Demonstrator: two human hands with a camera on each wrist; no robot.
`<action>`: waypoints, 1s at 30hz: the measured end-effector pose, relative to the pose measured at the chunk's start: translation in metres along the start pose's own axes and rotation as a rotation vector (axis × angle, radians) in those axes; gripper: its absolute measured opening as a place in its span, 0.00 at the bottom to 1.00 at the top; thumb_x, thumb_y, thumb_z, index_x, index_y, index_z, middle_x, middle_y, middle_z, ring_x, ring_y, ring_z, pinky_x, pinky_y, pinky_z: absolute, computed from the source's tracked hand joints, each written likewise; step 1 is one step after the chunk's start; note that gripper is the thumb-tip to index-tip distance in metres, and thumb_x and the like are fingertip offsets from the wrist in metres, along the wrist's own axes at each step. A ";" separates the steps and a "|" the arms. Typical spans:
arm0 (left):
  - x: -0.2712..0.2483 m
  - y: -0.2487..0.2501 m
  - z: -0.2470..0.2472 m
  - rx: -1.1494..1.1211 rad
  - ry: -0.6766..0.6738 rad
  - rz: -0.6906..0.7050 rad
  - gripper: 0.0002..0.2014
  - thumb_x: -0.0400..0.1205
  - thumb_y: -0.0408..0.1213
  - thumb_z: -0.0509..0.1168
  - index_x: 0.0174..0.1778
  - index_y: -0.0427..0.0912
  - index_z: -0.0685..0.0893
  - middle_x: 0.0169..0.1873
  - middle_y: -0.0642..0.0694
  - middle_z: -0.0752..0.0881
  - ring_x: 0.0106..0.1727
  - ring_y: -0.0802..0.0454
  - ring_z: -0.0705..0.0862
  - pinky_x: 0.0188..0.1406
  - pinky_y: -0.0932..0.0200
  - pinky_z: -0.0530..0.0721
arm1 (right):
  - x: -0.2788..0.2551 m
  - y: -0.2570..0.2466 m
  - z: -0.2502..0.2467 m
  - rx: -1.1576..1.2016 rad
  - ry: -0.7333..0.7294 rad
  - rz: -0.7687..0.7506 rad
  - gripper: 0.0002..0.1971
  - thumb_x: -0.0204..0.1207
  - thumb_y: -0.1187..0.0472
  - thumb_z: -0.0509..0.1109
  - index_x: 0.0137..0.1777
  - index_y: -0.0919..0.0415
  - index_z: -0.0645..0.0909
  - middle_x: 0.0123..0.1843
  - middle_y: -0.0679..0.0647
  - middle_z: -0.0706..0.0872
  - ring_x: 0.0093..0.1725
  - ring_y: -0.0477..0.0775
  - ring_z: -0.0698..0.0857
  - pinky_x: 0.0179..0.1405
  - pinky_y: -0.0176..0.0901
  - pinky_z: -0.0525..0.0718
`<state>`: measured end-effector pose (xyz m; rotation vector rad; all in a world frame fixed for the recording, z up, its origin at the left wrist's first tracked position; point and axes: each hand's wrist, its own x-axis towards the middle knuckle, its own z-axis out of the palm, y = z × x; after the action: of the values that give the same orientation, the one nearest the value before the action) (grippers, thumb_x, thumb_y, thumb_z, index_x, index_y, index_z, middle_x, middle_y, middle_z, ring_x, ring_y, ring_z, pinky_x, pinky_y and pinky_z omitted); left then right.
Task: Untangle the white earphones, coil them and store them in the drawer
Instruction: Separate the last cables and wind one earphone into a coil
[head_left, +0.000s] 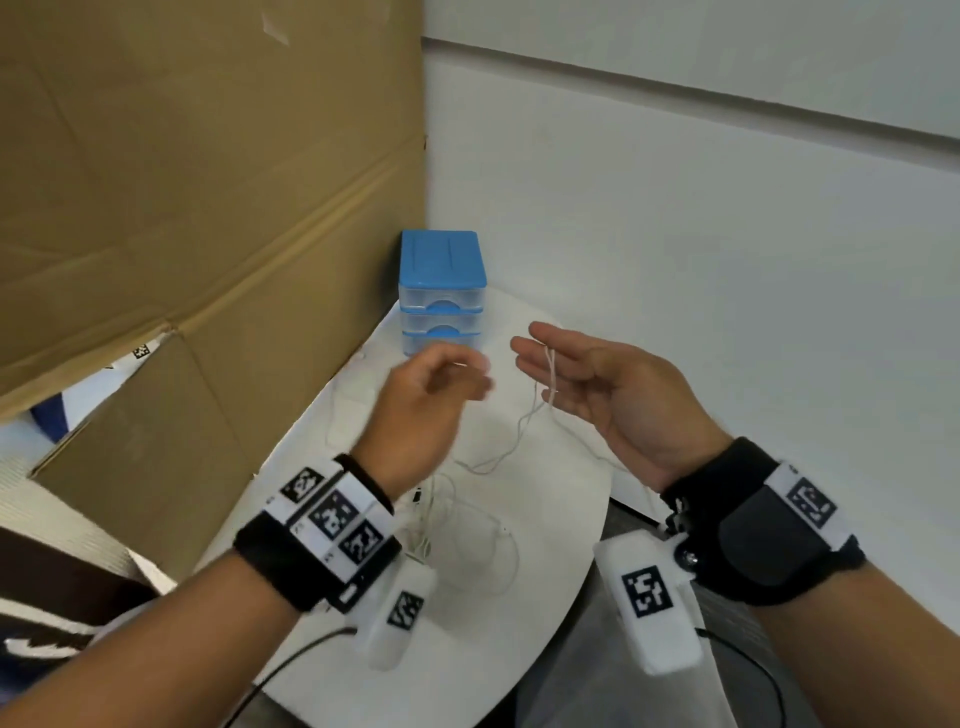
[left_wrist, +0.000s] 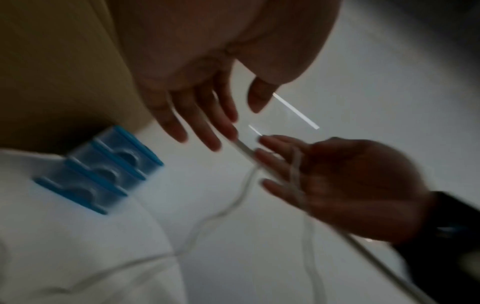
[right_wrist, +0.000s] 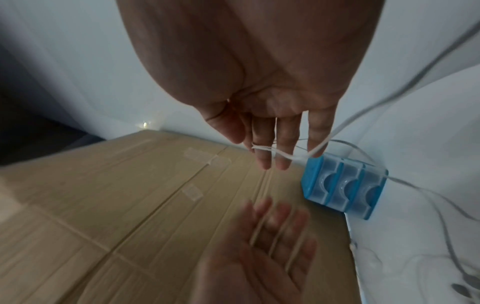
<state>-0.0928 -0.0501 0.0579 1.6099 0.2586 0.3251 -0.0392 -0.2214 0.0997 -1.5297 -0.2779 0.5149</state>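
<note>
The white earphone cord lies looped over the straight fingers of my right hand, which is held palm-left above the table. From there it hangs down in a slack curve to the tabletop, where more cord lies loose. In the right wrist view the cord crosses my right fingers. My left hand hovers blurred just left of it, with its fingers spread and nothing in it. The small blue drawer unit stands behind both hands with its three drawers closed.
A round white table carries everything. A large cardboard sheet stands along the left side, touching the drawer unit's corner. A white wall is behind and to the right. Dark floor shows past the table's right edge.
</note>
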 end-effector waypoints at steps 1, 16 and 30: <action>-0.010 0.001 0.009 -0.046 -0.141 -0.031 0.05 0.83 0.35 0.66 0.53 0.44 0.83 0.45 0.44 0.91 0.46 0.56 0.88 0.40 0.73 0.80 | -0.001 0.003 0.005 -0.035 -0.001 -0.005 0.24 0.80 0.73 0.55 0.72 0.59 0.79 0.65 0.50 0.89 0.66 0.44 0.85 0.67 0.42 0.79; -0.036 -0.018 0.002 0.176 -0.402 -0.304 0.19 0.86 0.49 0.59 0.34 0.42 0.83 0.16 0.56 0.68 0.19 0.56 0.63 0.21 0.63 0.62 | -0.033 0.076 0.003 -0.802 0.181 -0.058 0.39 0.79 0.52 0.68 0.85 0.44 0.51 0.56 0.48 0.86 0.54 0.53 0.85 0.55 0.51 0.83; -0.042 0.016 -0.015 0.095 -0.448 -0.225 0.17 0.82 0.46 0.64 0.30 0.44 0.85 0.18 0.54 0.66 0.22 0.55 0.60 0.23 0.61 0.60 | -0.052 0.055 0.013 -0.498 0.230 -0.387 0.04 0.77 0.50 0.72 0.45 0.41 0.89 0.34 0.53 0.91 0.33 0.59 0.87 0.39 0.49 0.87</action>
<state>-0.1380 -0.0527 0.0727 1.6815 0.1096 -0.2241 -0.0986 -0.2374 0.0539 -1.9369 -0.5369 -0.0481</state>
